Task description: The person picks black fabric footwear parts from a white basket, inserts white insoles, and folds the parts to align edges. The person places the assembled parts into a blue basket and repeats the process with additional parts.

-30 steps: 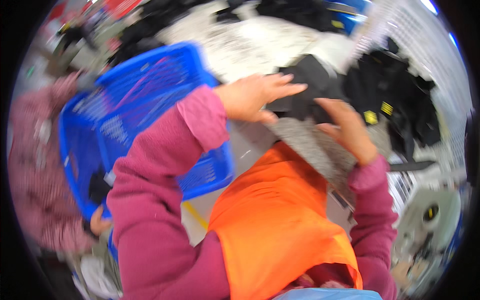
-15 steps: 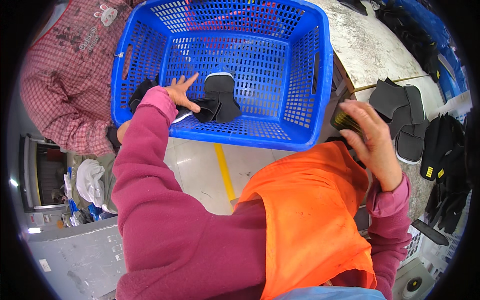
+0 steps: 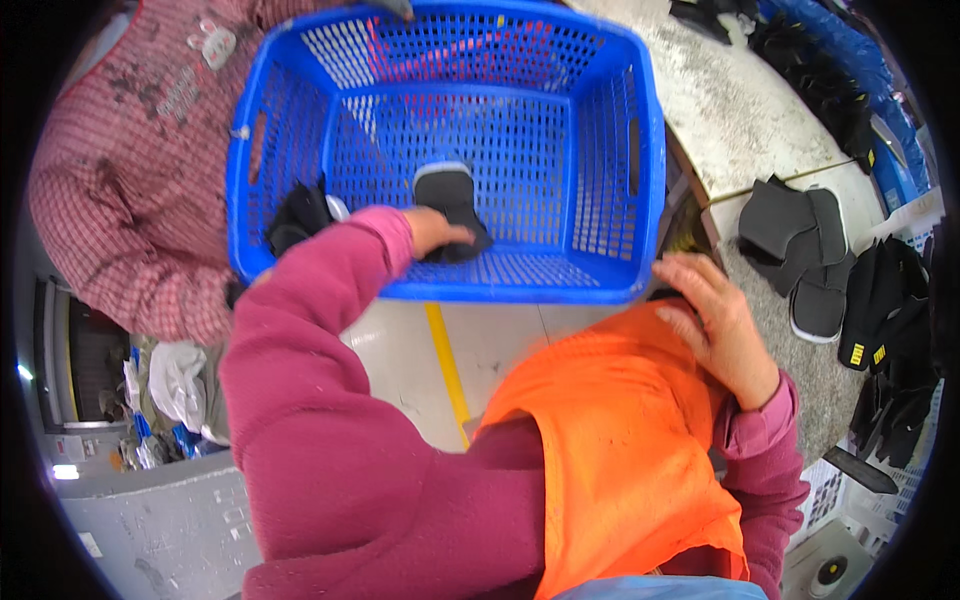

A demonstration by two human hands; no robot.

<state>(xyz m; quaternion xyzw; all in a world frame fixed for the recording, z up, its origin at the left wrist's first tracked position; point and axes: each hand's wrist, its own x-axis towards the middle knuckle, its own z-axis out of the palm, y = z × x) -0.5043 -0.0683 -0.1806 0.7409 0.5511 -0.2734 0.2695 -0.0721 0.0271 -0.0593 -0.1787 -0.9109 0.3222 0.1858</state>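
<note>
My left hand [image 3: 432, 232] reaches into a blue plastic basket [image 3: 480, 292]. It is closed on a dark fabric piece [image 3: 446, 195] with a pale rounded end, the thumb lying across it; the other fingers are mostly hidden. More black pieces [image 3: 298, 218] lie in the basket's left corner, partly behind my left sleeve. My right hand [image 3: 708, 318] is near the basket's right front corner, beside the orange apron [image 3: 620, 430]. Its fingers are loosely bent, with the thumb apart, and I see nothing held in it.
A person in a checked red top [image 3: 130, 200] stands left of the basket, with a gloved hand [image 3: 393, 8] at its far rim. On the worn bench [image 3: 735, 110] at right lie stacked dark pieces [image 3: 800, 240] and black items with yellow marks [image 3: 880, 310].
My left hand has moved right and come down onto the fabric piece. My right hand has dropped slightly toward me. A gloved hand now shows at the basket's far rim.
</note>
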